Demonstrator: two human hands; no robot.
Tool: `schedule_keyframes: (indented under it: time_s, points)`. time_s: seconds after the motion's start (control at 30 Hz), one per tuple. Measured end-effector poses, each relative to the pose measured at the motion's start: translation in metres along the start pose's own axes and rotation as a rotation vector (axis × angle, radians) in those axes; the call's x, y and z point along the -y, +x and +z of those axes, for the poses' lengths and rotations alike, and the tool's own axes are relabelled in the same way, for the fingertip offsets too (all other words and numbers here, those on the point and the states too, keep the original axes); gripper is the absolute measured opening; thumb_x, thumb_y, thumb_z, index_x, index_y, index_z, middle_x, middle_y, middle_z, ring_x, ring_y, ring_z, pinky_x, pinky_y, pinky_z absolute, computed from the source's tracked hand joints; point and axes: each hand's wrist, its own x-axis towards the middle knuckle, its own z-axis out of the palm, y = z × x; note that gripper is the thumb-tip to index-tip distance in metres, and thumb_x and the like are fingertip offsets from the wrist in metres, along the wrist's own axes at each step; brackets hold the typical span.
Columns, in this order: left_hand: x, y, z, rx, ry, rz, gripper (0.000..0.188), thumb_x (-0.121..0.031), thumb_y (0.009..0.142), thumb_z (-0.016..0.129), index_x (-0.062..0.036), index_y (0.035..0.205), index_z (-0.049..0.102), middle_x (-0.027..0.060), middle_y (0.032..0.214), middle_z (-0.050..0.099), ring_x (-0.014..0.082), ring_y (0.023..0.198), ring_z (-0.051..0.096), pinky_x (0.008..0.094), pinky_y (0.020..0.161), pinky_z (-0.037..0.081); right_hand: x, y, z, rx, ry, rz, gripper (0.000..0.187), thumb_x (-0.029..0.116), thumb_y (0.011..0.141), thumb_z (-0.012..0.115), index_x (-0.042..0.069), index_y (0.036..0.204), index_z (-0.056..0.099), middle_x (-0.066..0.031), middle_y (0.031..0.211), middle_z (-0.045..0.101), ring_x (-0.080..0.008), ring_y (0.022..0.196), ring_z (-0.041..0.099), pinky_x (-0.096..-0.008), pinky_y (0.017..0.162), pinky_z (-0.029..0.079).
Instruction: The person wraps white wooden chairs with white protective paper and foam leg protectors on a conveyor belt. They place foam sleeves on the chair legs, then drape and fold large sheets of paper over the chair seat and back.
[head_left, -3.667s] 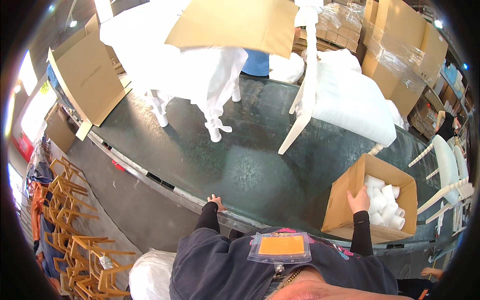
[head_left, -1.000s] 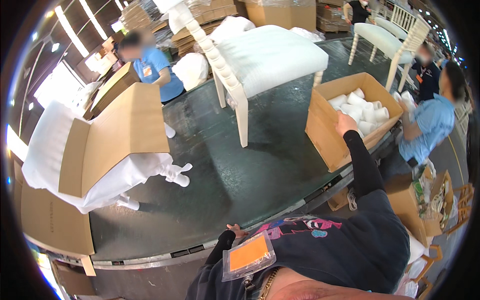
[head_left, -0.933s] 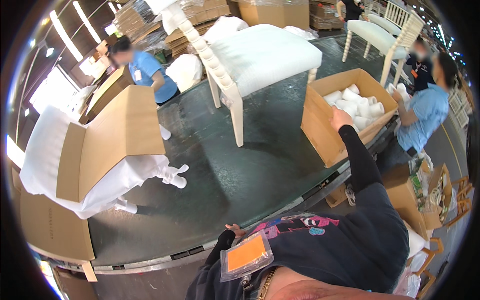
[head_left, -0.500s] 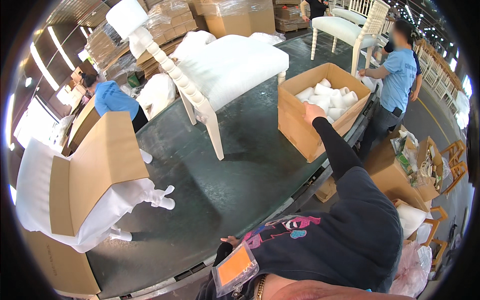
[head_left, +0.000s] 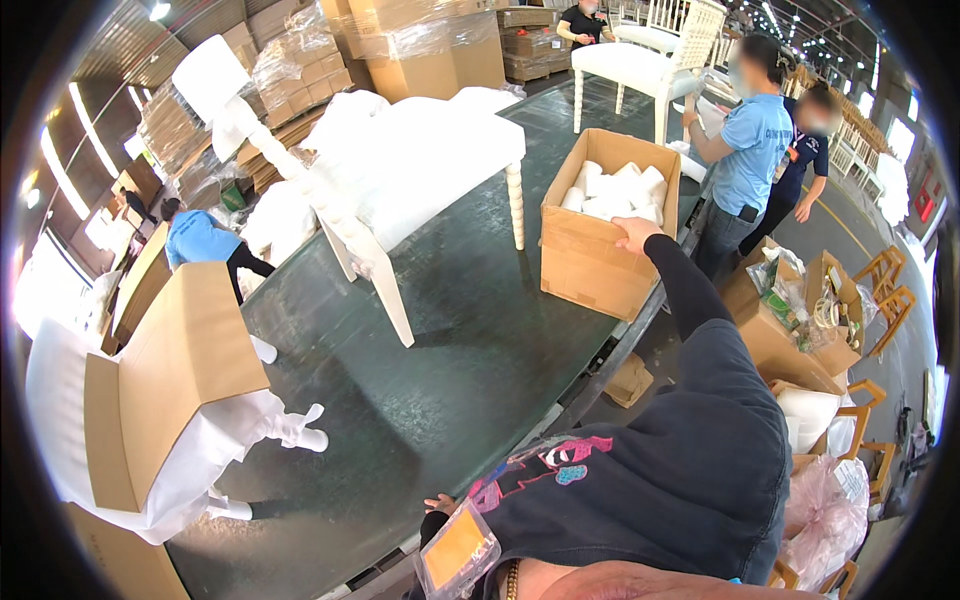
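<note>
My right hand [head_left: 634, 236], arm stretched out, is closed over the near rim of an open cardboard box [head_left: 592, 262]. Several white foam-like rolls [head_left: 622, 188] fill the box to near its top. Low in the picture, my left hand [head_left: 440, 503] rests on the near edge of a long dark green work surface [head_left: 440, 400], fingers spread and holding nothing. Left of the box stands a cream chair [head_left: 430, 165] with turned legs, its seat and top covered in white wrapping. A white-wrapped piece of furniture [head_left: 255, 420] lies under folded cardboard [head_left: 190, 375] at the near left.
Another cream chair [head_left: 625, 65] stands farther along the surface. Beside it is a person in a light blue shirt [head_left: 755, 130]; another in dark clothes [head_left: 805, 150] stands close by. A blue-shirted person [head_left: 200, 240] bends at the far left. Filled cartons [head_left: 800, 320] sit on the floor at right.
My right hand has shifted along the box rim, from near its left corner to the middle of the near side. The box appears turned. My left hand stays at the edge; the whole view has swung.
</note>
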Motion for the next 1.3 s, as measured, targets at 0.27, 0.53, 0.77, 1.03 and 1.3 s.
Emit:
schedule_keyframes:
  time_s: [0.27, 0.53, 0.77, 1.03, 1.3]
  points:
    - [0.01, -0.002, -0.008, -0.003, 0.007, 0.082, 0.078, -0.06, 0.088, 0.052, -0.0138, 0.149, 0.037, 0.031, 0.156, 0.018, 0.0467, 0.144, 0.021, 0.0613, 0.117, 0.013, 0.052, 0.026, 0.014, -0.08, -0.078, 0.198, 0.052, 0.039, 0.072, 0.079, 0.015, 0.117, 0.066, -0.0096, 0.114, 0.069, -0.0279, 0.109, 0.064, -0.0417, 0.089, 0.052]
    - [0.004, -0.011, 0.0, -0.205, -0.51, -0.247, 0.109, -0.062, 0.072, 0.068, -0.0143, 0.155, 0.016, 0.0365, 0.155, -0.006, 0.0558, 0.139, 0.023, 0.0521, 0.115, 0.028, 0.024, 0.02, 0.001, -0.206, -0.143, 0.15, 0.047, 0.041, 0.073, 0.079, 0.018, 0.112, 0.069, -0.007, 0.108, 0.071, -0.0264, 0.105, 0.065, -0.0411, 0.087, 0.052]
    - [-0.006, -0.003, 0.003, -0.212, -0.443, -0.293, 0.11, -0.063, 0.074, 0.065, -0.0166, 0.157, 0.009, 0.0363, 0.155, -0.009, 0.0619, 0.139, 0.014, 0.06, 0.111, 0.029, 0.018, 0.026, 0.0, -0.152, -0.122, 0.217, 0.049, 0.041, 0.073, 0.079, 0.018, 0.116, 0.068, -0.0081, 0.11, 0.07, -0.0262, 0.106, 0.065, -0.0403, 0.089, 0.051]
    - [0.009, -0.007, 0.003, -0.145, 0.052, 0.072, 0.049, -0.061, 0.091, 0.046, -0.0467, 0.137, 0.049, 0.0263, 0.143, 0.032, 0.057, 0.135, 0.028, 0.0692, 0.111, 0.014, 0.024, 0.034, 0.007, -0.146, -0.132, 0.166, 0.049, 0.043, 0.072, 0.079, 0.016, 0.112, 0.069, -0.0094, 0.11, 0.07, -0.0283, 0.106, 0.065, -0.0426, 0.088, 0.052]
    - [0.001, -0.03, -0.006, -0.207, -0.577, -0.202, 0.115, -0.076, 0.067, 0.068, -0.0006, 0.146, 0.032, 0.0425, 0.149, 0.013, 0.0581, 0.139, 0.02, 0.056, 0.113, 0.025, 0.027, 0.026, 0.009, -0.154, -0.132, 0.185, 0.05, 0.042, 0.071, 0.08, 0.015, 0.112, 0.069, -0.0086, 0.11, 0.07, -0.0271, 0.105, 0.065, -0.0411, 0.089, 0.051]
